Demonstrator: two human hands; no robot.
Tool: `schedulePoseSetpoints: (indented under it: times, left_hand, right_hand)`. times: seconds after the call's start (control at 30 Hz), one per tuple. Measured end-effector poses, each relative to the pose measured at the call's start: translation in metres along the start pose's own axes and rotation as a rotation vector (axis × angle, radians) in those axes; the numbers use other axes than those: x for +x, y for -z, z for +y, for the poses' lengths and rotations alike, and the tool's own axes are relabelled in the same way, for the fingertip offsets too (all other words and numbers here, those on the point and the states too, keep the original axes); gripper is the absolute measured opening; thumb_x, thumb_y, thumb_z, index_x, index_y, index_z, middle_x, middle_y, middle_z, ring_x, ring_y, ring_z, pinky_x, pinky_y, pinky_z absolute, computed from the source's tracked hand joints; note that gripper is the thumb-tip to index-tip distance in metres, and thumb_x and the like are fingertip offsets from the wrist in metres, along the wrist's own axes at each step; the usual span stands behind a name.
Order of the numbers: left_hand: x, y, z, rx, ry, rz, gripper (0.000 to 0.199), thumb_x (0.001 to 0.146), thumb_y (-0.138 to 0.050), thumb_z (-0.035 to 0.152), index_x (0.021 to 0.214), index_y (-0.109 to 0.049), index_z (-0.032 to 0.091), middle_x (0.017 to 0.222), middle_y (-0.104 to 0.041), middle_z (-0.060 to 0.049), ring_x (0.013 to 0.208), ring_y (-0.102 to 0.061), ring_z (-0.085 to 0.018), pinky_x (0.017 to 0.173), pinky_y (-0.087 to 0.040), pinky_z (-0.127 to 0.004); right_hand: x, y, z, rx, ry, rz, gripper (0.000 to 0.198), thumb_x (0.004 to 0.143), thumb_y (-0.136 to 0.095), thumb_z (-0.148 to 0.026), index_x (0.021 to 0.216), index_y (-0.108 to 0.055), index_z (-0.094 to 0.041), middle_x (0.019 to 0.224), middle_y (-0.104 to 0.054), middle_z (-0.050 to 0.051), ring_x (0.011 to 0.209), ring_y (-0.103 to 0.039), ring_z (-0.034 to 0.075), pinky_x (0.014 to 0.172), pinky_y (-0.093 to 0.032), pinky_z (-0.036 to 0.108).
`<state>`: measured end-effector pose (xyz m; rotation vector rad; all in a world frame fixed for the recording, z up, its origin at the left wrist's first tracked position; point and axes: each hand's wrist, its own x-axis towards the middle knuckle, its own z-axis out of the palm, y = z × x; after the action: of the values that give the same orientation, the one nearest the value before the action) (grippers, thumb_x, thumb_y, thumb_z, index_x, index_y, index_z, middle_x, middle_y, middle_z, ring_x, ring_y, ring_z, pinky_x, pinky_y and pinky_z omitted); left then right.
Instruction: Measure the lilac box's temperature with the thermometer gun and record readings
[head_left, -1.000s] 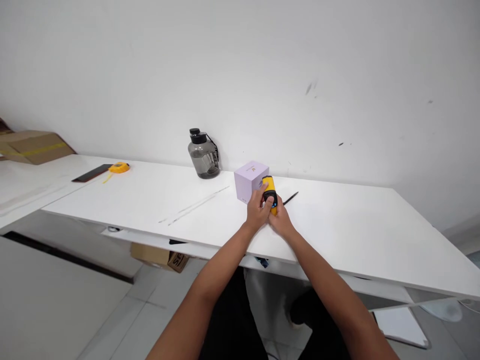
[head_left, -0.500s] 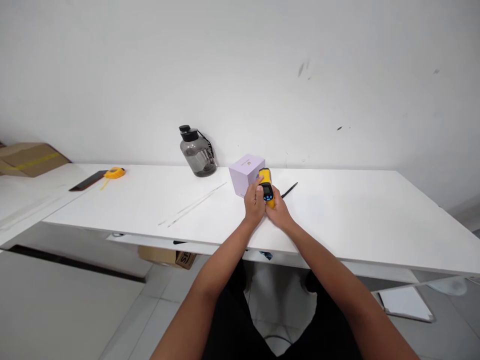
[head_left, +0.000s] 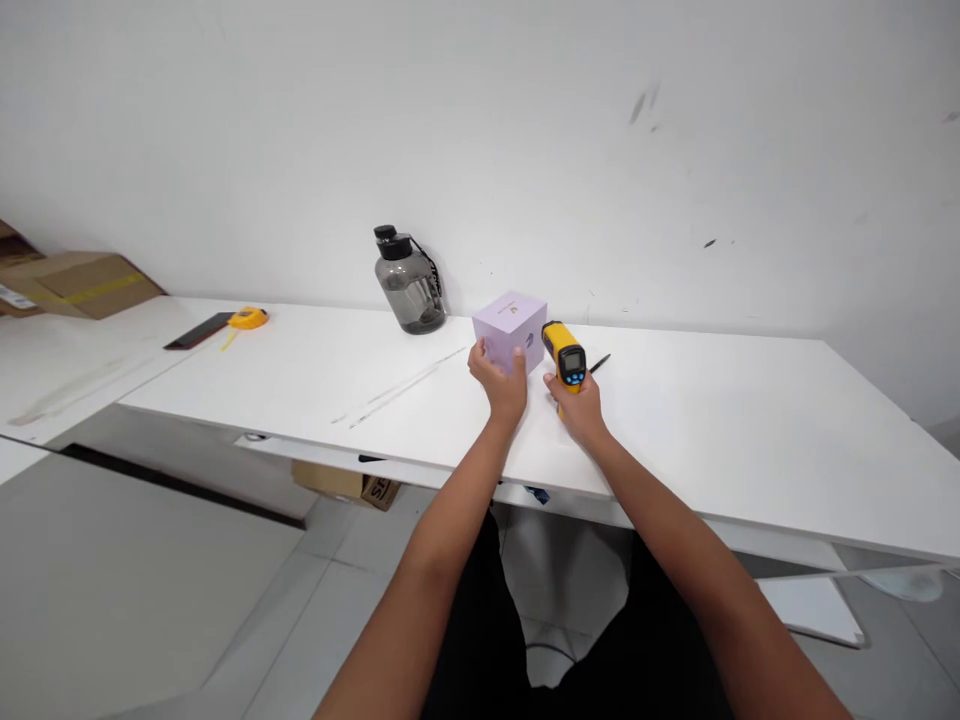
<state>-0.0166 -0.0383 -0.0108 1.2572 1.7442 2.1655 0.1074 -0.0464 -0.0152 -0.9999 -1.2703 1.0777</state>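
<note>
My right hand (head_left: 583, 408) is wrapped around the handle of a yellow and black infrared thermometer (head_left: 564, 350). Its small screen and blue buttons face me, and its nose points away toward the wall and slightly left. Just left of it, my left hand (head_left: 502, 388) grips the near side of a lilac cube-shaped box (head_left: 511, 314), thumb on the right face and fingers on the left. The box stands on the white table (head_left: 697, 430), with a small gold print on top. A black pen (head_left: 601, 363) lies partly hidden behind my right hand.
A grey transparent water bottle (head_left: 411, 292) stands left of the box, near the wall. Farther left lie a yellow tape measure (head_left: 248, 318) and a dark flat case (head_left: 198, 331). A cardboard box (head_left: 94, 285) sits at the far left. The table's front edge runs under my forearms.
My left hand has left the thermometer and taken hold of the lilac box. The thermometer, now in my right hand alone, has moved right, away from the box. The view has shifted slightly.
</note>
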Motion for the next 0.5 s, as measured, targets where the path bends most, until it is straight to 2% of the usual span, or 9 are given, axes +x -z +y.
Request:
schedulePoseSetpoints:
  times: [0.07,0.13,0.2,0.27,0.37,0.43,0.5]
  left_hand:
    - [-0.001,-0.004,-0.005,0.089,-0.019,-0.072,0.086,0.077,-0.076,0.044,0.146,-0.030,0.020,0.155,-0.030,-0.022,0.150,-0.024,-0.034,0.122,-0.021,-0.053]
    - [0.000,-0.007,-0.010,0.123,0.031,-0.107,0.099,0.071,-0.082,0.040,0.149,-0.024,0.020,0.161,-0.020,-0.023,0.154,-0.014,-0.036,0.125,-0.013,-0.055]
    - [0.005,-0.008,-0.014,0.102,0.160,-0.112,0.106,0.068,-0.084,0.042,0.150,-0.021,0.019,0.162,-0.018,-0.024,0.155,-0.014,-0.037,0.125,-0.015,-0.055]
    - [0.012,-0.007,-0.017,0.060,0.287,-0.111,0.110,0.064,-0.087,0.046,0.149,-0.023,0.018,0.160,-0.023,-0.025,0.153,-0.022,-0.036,0.124,-0.022,-0.053]
    - [0.019,-0.003,-0.018,-0.024,0.355,-0.118,0.094,0.064,-0.086,0.053,0.138,-0.038,0.019,0.149,-0.042,-0.022,0.140,-0.045,-0.033,0.115,-0.039,-0.048]
    - [0.020,-0.002,-0.019,-0.089,0.349,-0.140,0.072,0.073,-0.077,0.060,0.125,-0.047,0.021,0.135,-0.056,-0.016,0.125,-0.058,-0.028,0.105,-0.048,-0.045]
    - [0.019,-0.001,-0.021,-0.121,0.293,-0.172,0.059,0.081,-0.066,0.065,0.117,-0.051,0.021,0.124,-0.062,-0.014,0.115,-0.063,-0.025,0.098,-0.051,-0.043]
  right_hand:
    - [0.001,0.002,-0.002,0.074,-0.074,0.059,0.048,0.068,-0.078,-0.054,0.099,-0.061,-0.021,0.084,-0.063,0.000,0.069,-0.057,0.014,0.067,-0.052,0.031]
    - [0.002,0.003,-0.007,0.112,-0.130,0.086,0.050,0.066,-0.079,-0.055,0.098,-0.060,-0.021,0.080,-0.063,-0.002,0.063,-0.055,0.013,0.061,-0.050,0.029]
    - [0.002,0.003,-0.011,0.139,-0.175,0.098,0.050,0.065,-0.080,-0.054,0.095,-0.060,-0.021,0.076,-0.061,-0.003,0.059,-0.054,0.012,0.057,-0.049,0.028]
    - [0.001,0.003,-0.015,0.168,-0.195,0.093,0.048,0.064,-0.081,-0.052,0.092,-0.060,-0.021,0.073,-0.060,-0.003,0.057,-0.053,0.011,0.056,-0.048,0.028]
    - [0.001,0.002,-0.016,0.192,-0.191,0.041,0.044,0.062,-0.083,-0.046,0.089,-0.060,-0.020,0.070,-0.059,-0.004,0.055,-0.052,0.011,0.054,-0.047,0.027]
    - [0.000,0.001,-0.015,0.192,-0.191,-0.001,0.041,0.062,-0.083,-0.043,0.088,-0.061,-0.020,0.068,-0.059,-0.004,0.054,-0.052,0.011,0.053,-0.047,0.027]
    - [-0.001,0.001,-0.014,0.187,-0.202,-0.037,0.040,0.062,-0.082,-0.043,0.087,-0.061,-0.020,0.067,-0.059,-0.004,0.054,-0.052,0.011,0.053,-0.046,0.027]
